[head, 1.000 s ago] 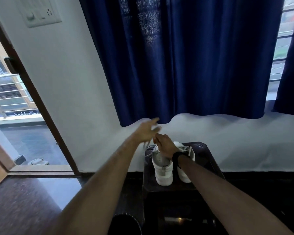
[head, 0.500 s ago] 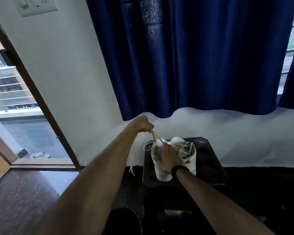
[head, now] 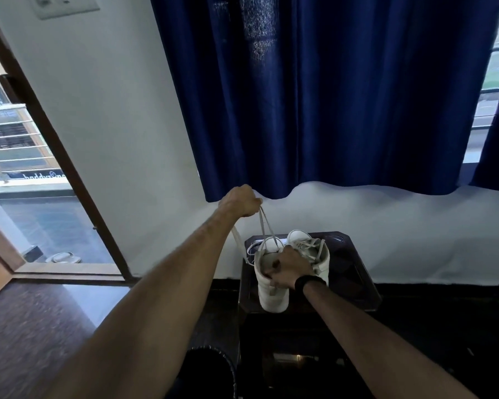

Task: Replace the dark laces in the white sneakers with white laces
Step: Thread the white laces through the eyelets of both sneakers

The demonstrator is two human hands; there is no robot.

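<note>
A white lace is drawn taut above the near white sneaker, pinched in the raised left hand. The shoe is gripped at its collar by the right hand's curled fingers. Both sneakers are set on a dark side table.

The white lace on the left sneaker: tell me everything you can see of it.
The white lace is flat and pale, like woven fabric. Two strands run taut from the left sneaker up into the raised left hand, which grips them. A loose tail hangs from that hand down past the dark table. The right hand holds the sneaker's collar.
</note>
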